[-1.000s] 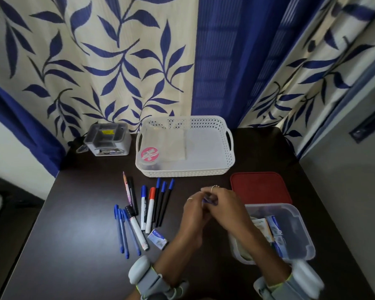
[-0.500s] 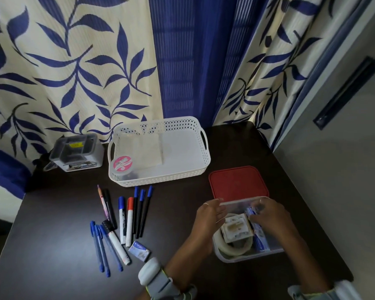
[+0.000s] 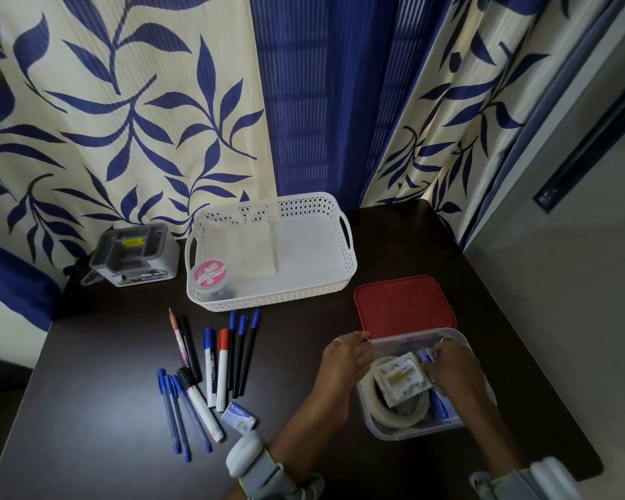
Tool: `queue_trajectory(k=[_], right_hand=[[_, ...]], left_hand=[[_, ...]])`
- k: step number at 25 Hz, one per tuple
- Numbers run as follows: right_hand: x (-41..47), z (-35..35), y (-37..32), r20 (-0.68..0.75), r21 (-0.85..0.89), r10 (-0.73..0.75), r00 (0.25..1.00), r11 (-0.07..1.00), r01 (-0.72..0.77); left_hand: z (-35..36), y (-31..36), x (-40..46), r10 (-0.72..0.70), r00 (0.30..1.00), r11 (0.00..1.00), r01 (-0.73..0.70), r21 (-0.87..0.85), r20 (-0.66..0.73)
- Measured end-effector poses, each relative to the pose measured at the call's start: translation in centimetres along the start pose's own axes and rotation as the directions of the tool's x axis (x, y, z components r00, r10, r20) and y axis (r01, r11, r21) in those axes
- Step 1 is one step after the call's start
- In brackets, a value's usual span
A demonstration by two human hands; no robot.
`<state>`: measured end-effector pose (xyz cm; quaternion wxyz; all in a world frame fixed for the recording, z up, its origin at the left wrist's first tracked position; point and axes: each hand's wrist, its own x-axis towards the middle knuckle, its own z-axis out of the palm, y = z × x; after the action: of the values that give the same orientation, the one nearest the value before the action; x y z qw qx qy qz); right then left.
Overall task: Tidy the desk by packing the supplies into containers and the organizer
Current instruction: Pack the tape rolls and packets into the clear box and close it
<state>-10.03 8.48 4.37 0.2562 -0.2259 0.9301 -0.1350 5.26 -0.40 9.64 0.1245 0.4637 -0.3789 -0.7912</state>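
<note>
Head view: we see a dark desk (image 3: pixel 98 391) w/ a clear plastic container (image 3: pixel 379 429) at front right. Our left hand (image 3: pixel 341 359) rests on the container's left rim, fingers curled over the near-left corner edge, gripping it. Our right hand (image 3: pixel 451 369) is inside the container, fingers bent down around a small blue-and-white packet (image 3: pixel 426 355) near the far wall; it seems to pinch it, but fingertips are partly hidden so we can't tell for sure. Also in the container: a tape roll (image 3: pixel 394 415) and a pale card pack (image 3: pixel 401 382) lying on top of it. A red lid (image 3: pixel 405 304) lies flat just behind the container, touching or nearly so.

Mid-desk left: pens & markers (image 3: pixel 213 366) in a loose row, w/ a small blue box (image 3: pixel 239 417) at their near end. A white lattice basket (image 3: pixel 271 250) sits at the back, holding a round tub w/ pink label (image 3: pixel 210 274) in its front-left corner. A grey organizer (image 3: pixel 134 254) stands left of the basket, near the leaf-print curtain (image 3: pixel 123 102).
</note>
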Motion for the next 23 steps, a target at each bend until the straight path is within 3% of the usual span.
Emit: queue_trajectory(k=[17,23], right_hand=[[-0.5,0.9,0.8,-0.149,-0.016,-0.048,0.988,0.999,0.047],[-1.4,1.4,1.4,-0.072,-0.065,-0.13,0.989,0.99,0.126]], left_hand=[[-0.9,-0.6,-0.2,-0.006,1.0,1.0,0.005,-0.027,-0.029],[-1.2,-0.8,-0.5,-0.006,0.999,0.999,0.005,-0.034,-0.036]])
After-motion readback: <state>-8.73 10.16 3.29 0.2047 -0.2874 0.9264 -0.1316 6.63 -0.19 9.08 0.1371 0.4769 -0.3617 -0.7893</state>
